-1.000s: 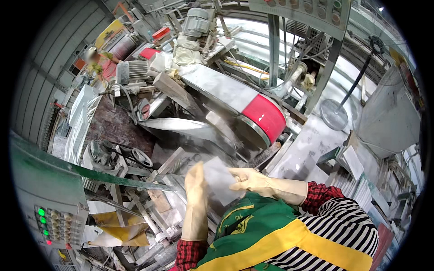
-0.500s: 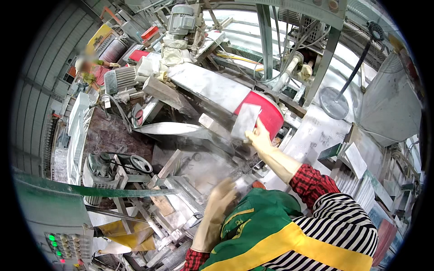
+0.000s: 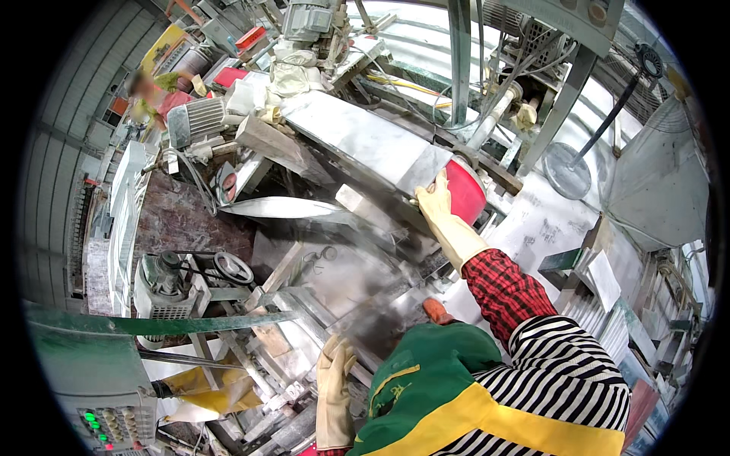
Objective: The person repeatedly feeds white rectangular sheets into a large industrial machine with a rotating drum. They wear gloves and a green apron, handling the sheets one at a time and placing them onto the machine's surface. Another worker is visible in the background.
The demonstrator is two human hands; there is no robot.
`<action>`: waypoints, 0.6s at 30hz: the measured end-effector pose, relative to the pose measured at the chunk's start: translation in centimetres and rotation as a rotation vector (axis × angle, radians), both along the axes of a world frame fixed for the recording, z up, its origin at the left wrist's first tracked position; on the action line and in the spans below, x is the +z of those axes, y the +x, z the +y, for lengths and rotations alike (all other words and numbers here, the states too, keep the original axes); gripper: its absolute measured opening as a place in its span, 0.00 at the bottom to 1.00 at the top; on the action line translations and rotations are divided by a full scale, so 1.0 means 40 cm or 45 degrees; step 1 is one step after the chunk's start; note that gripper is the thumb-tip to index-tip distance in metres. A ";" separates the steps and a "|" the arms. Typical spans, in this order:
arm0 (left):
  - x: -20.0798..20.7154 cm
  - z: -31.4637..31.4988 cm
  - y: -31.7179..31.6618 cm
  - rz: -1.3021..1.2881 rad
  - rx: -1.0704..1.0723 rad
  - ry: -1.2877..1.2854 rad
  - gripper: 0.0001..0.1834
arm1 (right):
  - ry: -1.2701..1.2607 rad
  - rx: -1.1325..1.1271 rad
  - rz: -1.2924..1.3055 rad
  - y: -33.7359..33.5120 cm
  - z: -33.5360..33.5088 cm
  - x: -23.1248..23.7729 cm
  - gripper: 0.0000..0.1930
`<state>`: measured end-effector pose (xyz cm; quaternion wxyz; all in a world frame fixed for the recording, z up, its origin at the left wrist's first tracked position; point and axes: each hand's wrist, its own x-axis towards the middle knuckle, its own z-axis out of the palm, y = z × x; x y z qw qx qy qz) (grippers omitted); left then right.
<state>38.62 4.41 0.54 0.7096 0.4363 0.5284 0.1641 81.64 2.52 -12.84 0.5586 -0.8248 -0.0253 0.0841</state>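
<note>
A pale grey stone tile (image 3: 426, 166) lies on a red belt (image 3: 464, 191), its far-left edge against a row of white slabs (image 3: 353, 129). My right hand (image 3: 436, 199), in a cream rubber glove, is at the tile's near edge with thumb and fingers closed on it; the fingertips' undersides are hidden. Lower down, my left hand (image 3: 334, 368), gloved the same way, is raised beside a metal frame. Its fingers point up and hold nothing I can see.
A motor with a pulley wheel (image 3: 232, 267) stands at the left, above a control box (image 3: 110, 414) with lit green buttons. A long stone block (image 3: 277, 148) lies beside the belt. Stacked slabs (image 3: 601, 285) lean at the right. Far left, a co-worker (image 3: 160, 99) stands among machinery.
My right hand has brought the tile from a tilted hold above the belt down flat against the white slabs. My left hand has moved down and left, away from its blurred earlier position.
</note>
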 end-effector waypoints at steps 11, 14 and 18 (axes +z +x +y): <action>-0.016 0.023 -0.235 -0.088 0.345 0.049 0.31 | -0.271 0.125 0.187 0.026 0.018 0.080 0.45; -0.055 0.025 -0.367 -0.093 0.463 0.134 0.24 | -0.037 0.076 0.513 0.026 0.001 0.115 0.41; -0.017 -0.033 -0.476 -0.113 0.709 0.149 0.21 | -0.327 0.249 0.190 0.023 0.024 0.093 0.33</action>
